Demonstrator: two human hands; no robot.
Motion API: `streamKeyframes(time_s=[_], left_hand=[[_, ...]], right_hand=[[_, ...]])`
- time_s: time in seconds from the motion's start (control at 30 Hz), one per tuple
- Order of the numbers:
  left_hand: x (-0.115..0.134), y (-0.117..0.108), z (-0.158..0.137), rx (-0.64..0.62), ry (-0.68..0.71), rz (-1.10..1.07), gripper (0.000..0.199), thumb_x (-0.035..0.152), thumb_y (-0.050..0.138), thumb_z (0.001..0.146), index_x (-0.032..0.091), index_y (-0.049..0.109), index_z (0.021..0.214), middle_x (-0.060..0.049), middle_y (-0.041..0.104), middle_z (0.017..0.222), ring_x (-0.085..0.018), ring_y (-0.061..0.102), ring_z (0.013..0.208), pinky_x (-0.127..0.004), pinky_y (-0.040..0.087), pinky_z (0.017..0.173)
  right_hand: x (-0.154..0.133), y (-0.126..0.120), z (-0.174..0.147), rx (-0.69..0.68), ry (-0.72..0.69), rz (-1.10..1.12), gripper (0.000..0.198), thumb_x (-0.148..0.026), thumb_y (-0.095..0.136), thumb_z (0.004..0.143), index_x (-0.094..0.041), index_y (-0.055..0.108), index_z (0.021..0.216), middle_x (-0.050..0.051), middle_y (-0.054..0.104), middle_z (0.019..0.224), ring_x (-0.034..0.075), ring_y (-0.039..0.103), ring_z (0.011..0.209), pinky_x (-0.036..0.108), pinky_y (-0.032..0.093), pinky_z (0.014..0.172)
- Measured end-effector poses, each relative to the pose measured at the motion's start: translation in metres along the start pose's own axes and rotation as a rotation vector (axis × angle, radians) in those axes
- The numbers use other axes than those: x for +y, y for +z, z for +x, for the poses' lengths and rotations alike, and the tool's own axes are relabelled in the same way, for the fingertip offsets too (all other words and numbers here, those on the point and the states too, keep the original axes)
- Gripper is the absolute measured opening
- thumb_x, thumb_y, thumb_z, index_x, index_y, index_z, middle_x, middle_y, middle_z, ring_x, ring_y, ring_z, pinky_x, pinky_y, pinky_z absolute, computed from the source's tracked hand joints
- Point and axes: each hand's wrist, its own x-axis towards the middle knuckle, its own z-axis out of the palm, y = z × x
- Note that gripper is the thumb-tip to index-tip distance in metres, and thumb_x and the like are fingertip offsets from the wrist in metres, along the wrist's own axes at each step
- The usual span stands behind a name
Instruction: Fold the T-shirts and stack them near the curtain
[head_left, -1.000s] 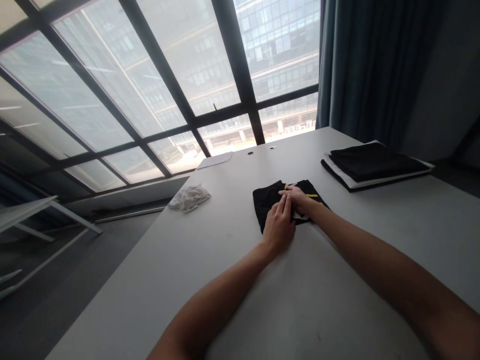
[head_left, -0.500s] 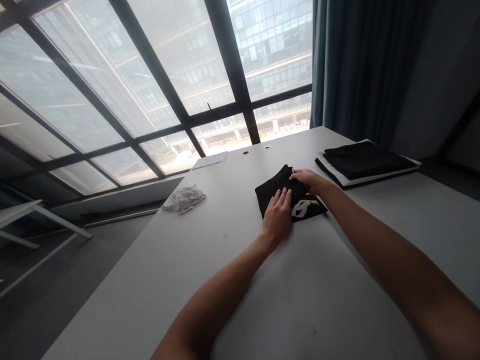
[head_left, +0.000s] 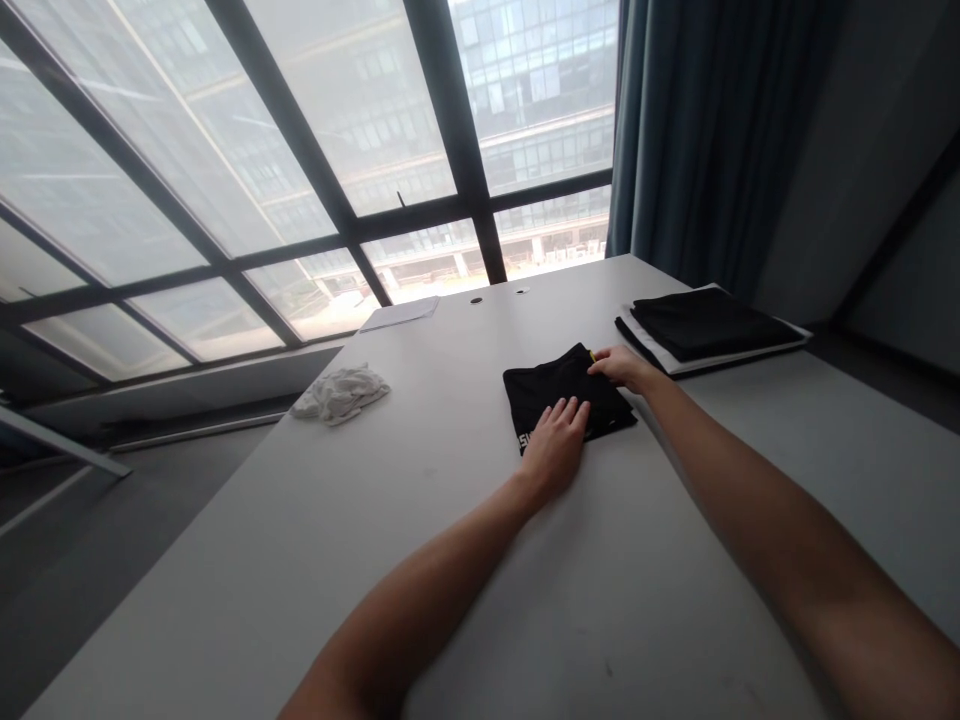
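Note:
A folded black garment (head_left: pixel 551 385) lies on the white table, with white lettering at its near left corner and a bit of yellow at its far right edge. Its exact kind does not show. My left hand (head_left: pixel 555 445) rests flat on the near part of the cloth, fingers stretched out. At the far right edge my right hand (head_left: pixel 619 367) pinches the fabric between thumb and fingers. Part of the near edge is hidden under my left hand.
A stack of folded black and white cloth (head_left: pixel 712 322) sits at the right. On the left lie a crumpled white cloth (head_left: pixel 341 393) and, farther back, flat white sheets (head_left: pixel 401 313). Windows and a blue curtain (head_left: pixel 675 130) stand behind the white table (head_left: pixel 360 520).
My right hand has brought the black garment's right part over, covering most of the yellow and white print. My left hand stays on the cloth. The view has shifted slightly right.

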Motion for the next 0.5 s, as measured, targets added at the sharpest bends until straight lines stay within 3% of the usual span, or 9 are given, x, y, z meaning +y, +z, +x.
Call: streamKeyframes(time_s=[0.37,0.5], left_hand=[[0.0014,-0.0031,-0.0048,-0.041,0.034,-0.010,0.049,0.005,0.040,0.097,0.010,0.052,0.144,-0.018,0.050,0.153,-0.029,0.044,0.145,-0.048,0.037,0.118],[-0.0012,-0.0068,-0.0037,0.001,0.021,-0.104,0.040,0.027,0.050,0.101,0.013,0.060,0.138,-0.017,0.057,0.147,-0.032,0.050,0.140,-0.051,0.039,0.116]], right_hand=[[0.0016,-0.0037,0.0017,0.075,-0.075,-0.209,0.021,-0.008,0.084,0.062,-0.014,0.067,0.073,0.001,0.064,0.058,0.017,0.063,0.059,0.024,0.049,0.053],[0.0000,-0.0074,0.0040,0.159,-0.134,-0.353,0.024,-0.007,0.082,0.063,-0.013,0.072,0.085,0.009,0.073,0.079,0.029,0.070,0.092,0.034,0.056,0.076]])
